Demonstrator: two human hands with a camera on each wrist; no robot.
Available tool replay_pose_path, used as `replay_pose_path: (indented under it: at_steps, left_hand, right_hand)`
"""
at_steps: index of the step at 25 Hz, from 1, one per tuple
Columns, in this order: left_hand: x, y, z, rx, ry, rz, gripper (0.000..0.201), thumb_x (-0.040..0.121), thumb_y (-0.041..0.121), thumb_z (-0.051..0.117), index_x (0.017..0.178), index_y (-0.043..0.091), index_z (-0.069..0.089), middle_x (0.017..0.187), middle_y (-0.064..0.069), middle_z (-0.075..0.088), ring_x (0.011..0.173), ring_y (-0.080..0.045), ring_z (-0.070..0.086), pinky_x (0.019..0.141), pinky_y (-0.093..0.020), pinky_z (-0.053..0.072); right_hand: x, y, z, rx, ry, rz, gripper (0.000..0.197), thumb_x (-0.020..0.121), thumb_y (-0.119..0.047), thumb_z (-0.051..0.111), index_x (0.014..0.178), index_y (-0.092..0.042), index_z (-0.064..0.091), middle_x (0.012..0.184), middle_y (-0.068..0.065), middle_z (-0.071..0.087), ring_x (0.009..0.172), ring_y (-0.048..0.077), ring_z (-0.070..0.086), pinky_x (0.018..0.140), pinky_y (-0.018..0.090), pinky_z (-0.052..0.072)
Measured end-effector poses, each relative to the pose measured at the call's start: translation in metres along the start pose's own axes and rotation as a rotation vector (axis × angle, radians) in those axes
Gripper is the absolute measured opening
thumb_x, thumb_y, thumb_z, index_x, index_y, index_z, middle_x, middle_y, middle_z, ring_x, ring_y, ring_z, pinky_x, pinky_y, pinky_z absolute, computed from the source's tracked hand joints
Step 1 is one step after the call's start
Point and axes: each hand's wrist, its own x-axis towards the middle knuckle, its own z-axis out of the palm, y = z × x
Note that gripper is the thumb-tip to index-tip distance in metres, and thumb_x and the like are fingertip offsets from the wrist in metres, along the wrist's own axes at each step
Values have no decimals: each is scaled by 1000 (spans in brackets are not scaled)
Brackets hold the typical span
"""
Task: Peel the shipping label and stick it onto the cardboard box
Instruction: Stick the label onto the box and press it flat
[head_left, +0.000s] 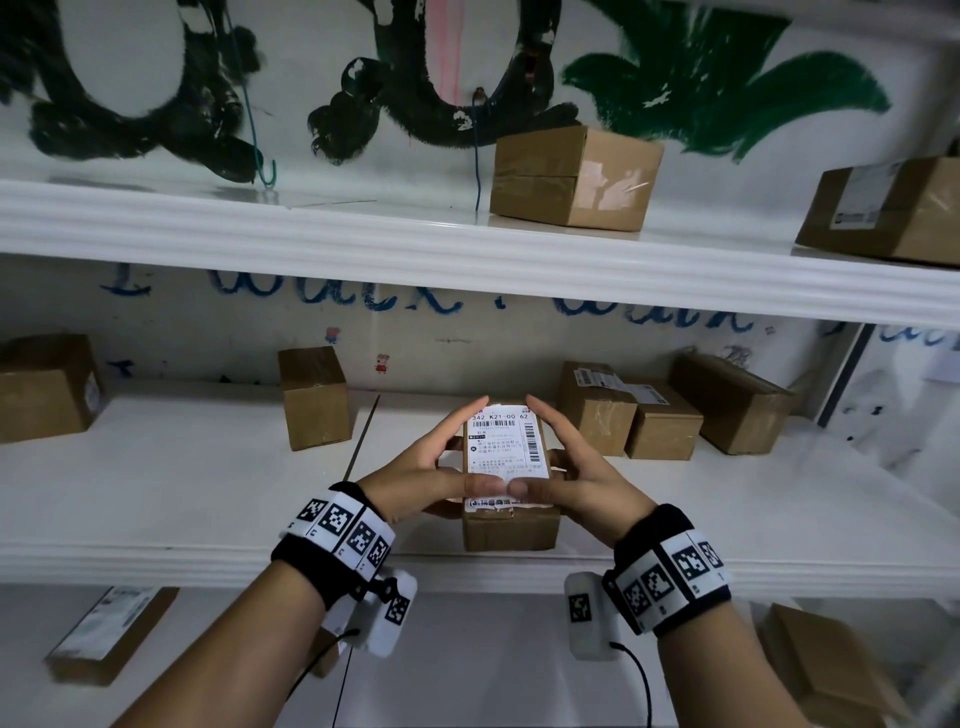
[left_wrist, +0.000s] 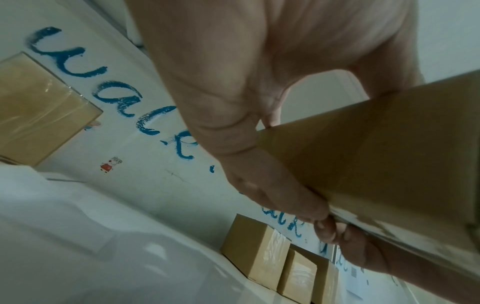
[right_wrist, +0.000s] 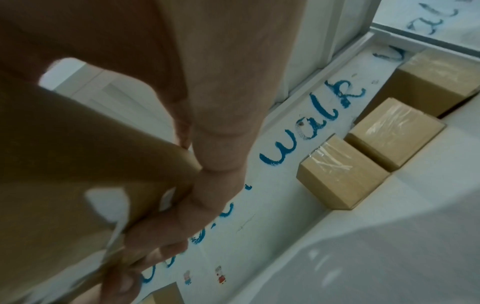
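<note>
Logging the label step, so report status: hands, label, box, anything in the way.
Left hand and right hand cup the cardboard box, thumbs pressing the shipping label. Label lies flat on top. Nothing in the way.

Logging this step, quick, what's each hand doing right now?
Left hand: holds the cardboard box, thumb pressing the label.
Right hand: holds the same box, thumb pressing the label.

Bare forearms end in black wristbands (head_left: 332, 545) ringed with white square-coded marker tiles; a white camera block (head_left: 589, 621) with a thin black cable hangs under each wrist.
</note>
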Motion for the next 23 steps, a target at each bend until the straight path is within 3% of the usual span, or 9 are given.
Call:
replay_pose_path:
  at_steps: [2, 5, 8, 10, 12, 15, 19, 21, 23]
  left_hand:
    - [-4, 1, 0, -59, -10, -29, 103, 64, 28, 89, 144, 58, 30, 141, 3, 53, 128, -25, 55, 99, -51, 51]
    - [-8, 0, -1, -106, -10, -77, 103, 72, 19, 85, 147, 56, 25, 140, 1, 57, 125, -25, 58, 99, -50, 51]
    - [-5, 1, 6, -248, 52, -75, 93, 86, 13, 72, 149, 53, 15, 131, -2, 66, 120, -26, 63, 92, -43, 54]
    - [2, 0, 14, -378, 103, -41, 69, 94, 13, 62, 148, 41, 30, 133, -5, 65, 117, -26, 65, 87, -37, 55]
    - [7, -2, 22, -470, 180, -28, 41, 99, 16, 52, 137, 31, 45, 135, -9, 63, 118, -26, 65, 88, -33, 55]
    - [15, -14, 21, -523, 275, -6, 38, 103, 20, 45, 140, 20, 43, 134, -12, 62, 119, -27, 63, 89, -32, 53]
    - [24, -28, 10, -354, 439, -21, 23, 104, 12, 40, 107, 21, 61, 121, -17, 67, 99, -26, 66, 92, -37, 51]
    - [29, -31, -2, -370, 440, -24, 25, 103, 7, 40, 109, 14, 63, 120, -21, 67, 95, -27, 67, 91, -37, 52]
    - [32, -30, -19, -472, 458, -44, 28, 101, 0, 41, 121, 2, 61, 110, -19, 68, 84, -22, 69, 78, -31, 57]
  right_hand:
    - [-1, 1, 6, 91, 5, -8, 97, 73, -12, 86, 149, -46, 36, 127, 15, 69, 118, 35, 66, 104, 54, 50]
    - [-3, 3, 17, 192, 0, 15, 83, 86, 5, 69, 150, -36, 34, 126, 7, 71, 117, 28, 68, 101, 40, 54]
    - [1, 1, 29, 295, 4, 18, 60, 94, 0, 59, 146, -24, 41, 132, 9, 69, 122, 28, 65, 101, 39, 52]
    - [13, 6, 38, 343, 58, 6, 48, 98, -7, 53, 145, -15, 46, 134, 15, 66, 124, 34, 62, 107, 47, 48]
    - [28, 20, 44, 387, 151, 18, 43, 101, -17, 48, 144, -15, 48, 134, 17, 65, 125, 37, 61, 111, 54, 43]
    - [42, 39, 50, 419, 255, 11, 45, 98, -26, 49, 141, -15, 53, 131, 16, 68, 122, 35, 64, 112, 56, 42]
    - [55, 39, 61, 308, 342, 5, 36, 101, -5, 40, 127, -10, 64, 115, 16, 75, 99, 28, 72, 87, 36, 56]
    - [69, 38, 63, 266, 365, 18, 36, 100, -3, 40, 127, -6, 63, 117, 18, 73, 101, 30, 71, 91, 39, 55]
    - [88, 32, 66, 266, 353, 38, 32, 98, 1, 41, 118, -1, 66, 112, 21, 73, 96, 30, 72, 91, 41, 56]
